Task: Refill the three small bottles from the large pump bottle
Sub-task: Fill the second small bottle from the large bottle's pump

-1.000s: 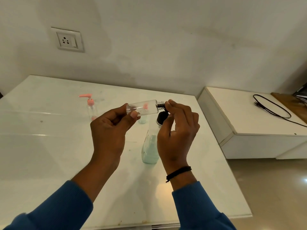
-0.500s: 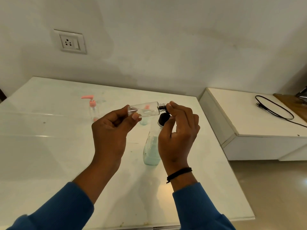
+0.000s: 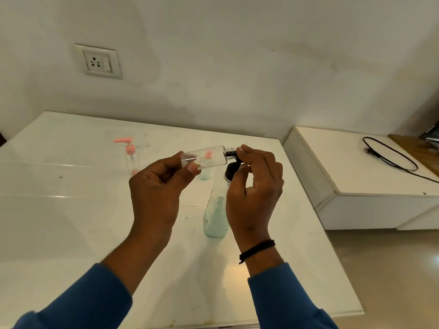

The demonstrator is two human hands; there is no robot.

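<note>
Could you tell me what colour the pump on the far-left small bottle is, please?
Pink pump, clearest in the head view.

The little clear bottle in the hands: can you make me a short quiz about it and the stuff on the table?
1. True or false: the held small clear bottle lies sideways.
2. Which hand grips its base? A) left hand B) right hand
3. Fill in: the pump on the small bottle standing at the back is ____.

Key: 1 true. 2 A; the right hand's fingers pinch the black cap at its neck. 3 pink.
</note>
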